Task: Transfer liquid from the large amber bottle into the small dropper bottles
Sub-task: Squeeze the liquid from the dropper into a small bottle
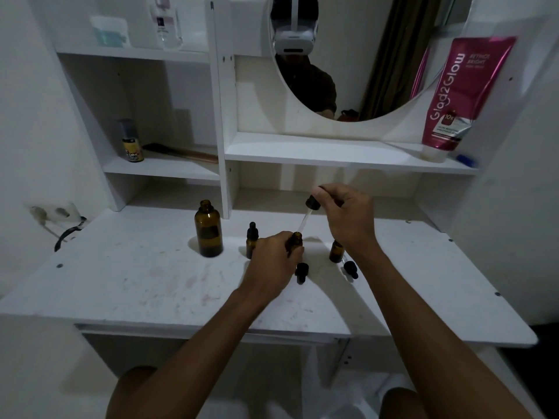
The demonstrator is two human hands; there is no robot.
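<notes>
R hand (348, 216) pinches glass dropper (308, 211) over L hand's (272, 261) amber bottle (295, 241).

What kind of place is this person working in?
Most likely a home vanity or dressing table: a round mirror sits above white shelves, and a pink skincare tube stands on the shelf beside it.

Large amber bottle (208, 229): glossy brown glass. Small dropper bottles (336, 251): same glossy amber glass. Dropper caps (302, 271): matt black, rubber-like. Pipette (303, 222): clear glass. Counter (145, 276): white, matt, scuffed, stained. Pink tube (459, 95): glossy plastic.
</notes>
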